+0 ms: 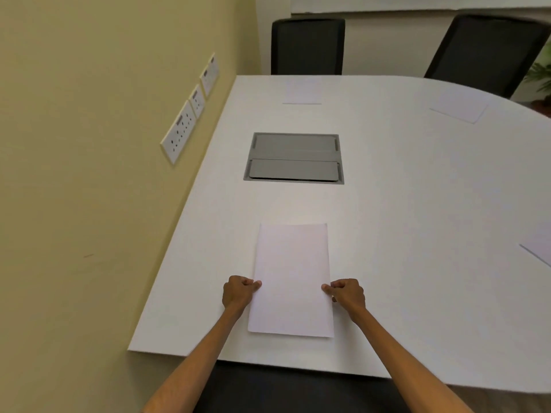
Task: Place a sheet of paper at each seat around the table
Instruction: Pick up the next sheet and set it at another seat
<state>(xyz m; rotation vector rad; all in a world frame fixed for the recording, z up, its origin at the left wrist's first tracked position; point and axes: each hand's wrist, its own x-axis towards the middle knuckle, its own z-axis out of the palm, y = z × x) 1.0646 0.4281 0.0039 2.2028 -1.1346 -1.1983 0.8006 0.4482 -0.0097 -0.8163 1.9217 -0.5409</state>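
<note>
Both left hand (238,292) and right hand (347,295) pinch long edges of the blank white sheet (292,275).

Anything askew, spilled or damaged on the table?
Nothing stands out. The near sheet lies square to the table edge, pinched at its sides by the left hand and right hand. The far-right sheet is angled, but so is its chair. The grey hatch is closed.
</note>
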